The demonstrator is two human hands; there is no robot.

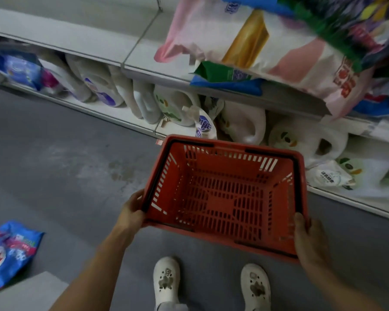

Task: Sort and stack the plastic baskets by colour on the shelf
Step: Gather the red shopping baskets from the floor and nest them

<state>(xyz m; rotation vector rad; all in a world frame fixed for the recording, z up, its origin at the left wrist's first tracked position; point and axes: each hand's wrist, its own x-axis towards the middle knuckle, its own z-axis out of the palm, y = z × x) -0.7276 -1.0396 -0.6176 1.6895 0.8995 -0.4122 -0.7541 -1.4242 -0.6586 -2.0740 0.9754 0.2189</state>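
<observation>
An empty red slatted plastic basket (225, 196) is held above the grey floor (54, 158), its near corners gripped by the curled fingers of the left hand (131, 213) and right hand (308, 237), before white shelves (130, 63).

Both my bare forearms reach forward and down in front of me. My left hand (131, 209) grips the near-left corner of the red basket (225, 196), thumb over the rim. My right hand (307, 237) holds the near-right corner, thumb lying along the inside of the rim, fingers underneath out of sight. My feet in white clogs (166, 280) stand below.
</observation>
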